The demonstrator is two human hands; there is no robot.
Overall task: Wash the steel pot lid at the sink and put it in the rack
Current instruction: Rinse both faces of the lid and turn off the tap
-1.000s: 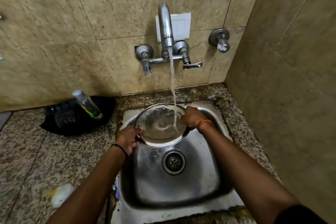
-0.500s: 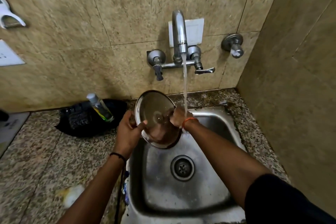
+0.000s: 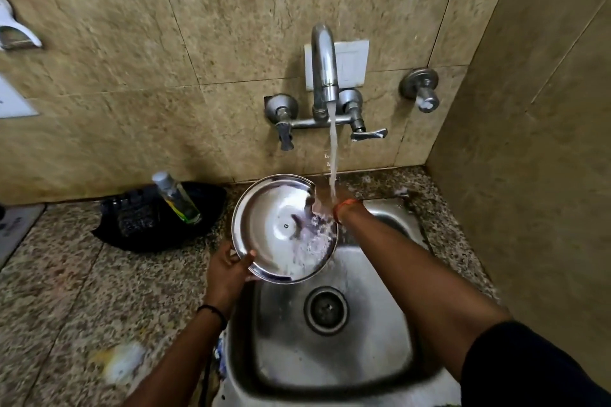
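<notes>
We hold the round, shiny steel pot lid (image 3: 281, 228) tilted over the back left corner of the square stainless steel sink (image 3: 390, 334), its concave underside facing us. Our left hand (image 3: 229, 269) grips its lower rim, thumb over the edge; our right hand (image 3: 325, 203) closes on its upper right edge under the water stream (image 3: 333, 155) from the curved chrome tap (image 3: 324, 66). The speckled granite worktop (image 3: 66, 291) carries a black cloth (image 3: 158, 221) and a clear bottle (image 3: 177, 196) at its back edge. Beige marbled tiles (image 3: 205, 16) line the walls
</notes>
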